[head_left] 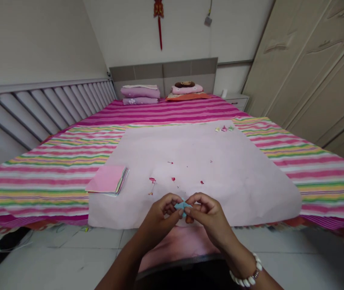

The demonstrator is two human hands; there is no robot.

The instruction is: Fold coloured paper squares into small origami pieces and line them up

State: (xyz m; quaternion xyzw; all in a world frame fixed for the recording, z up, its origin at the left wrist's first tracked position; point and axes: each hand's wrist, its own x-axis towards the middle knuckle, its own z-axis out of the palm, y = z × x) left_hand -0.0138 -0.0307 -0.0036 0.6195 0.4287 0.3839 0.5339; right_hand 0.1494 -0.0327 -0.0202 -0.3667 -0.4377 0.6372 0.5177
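On my head-camera feed, I have the left hand [166,209] and right hand [207,209] both pinching a small folded blue paper [180,206] near the pale sheet's [256,185] front edge.

Worn on your head, the single camera looks forward and down, close above your hands [210,210], facing across the bed [172,114] toward the far headboard [147,73].

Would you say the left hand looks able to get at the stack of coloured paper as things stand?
Probably yes: only small scraps lie between the left hand and the stack of coloured paper, though that hand pinches the blue folded paper and would likely need to let go first.
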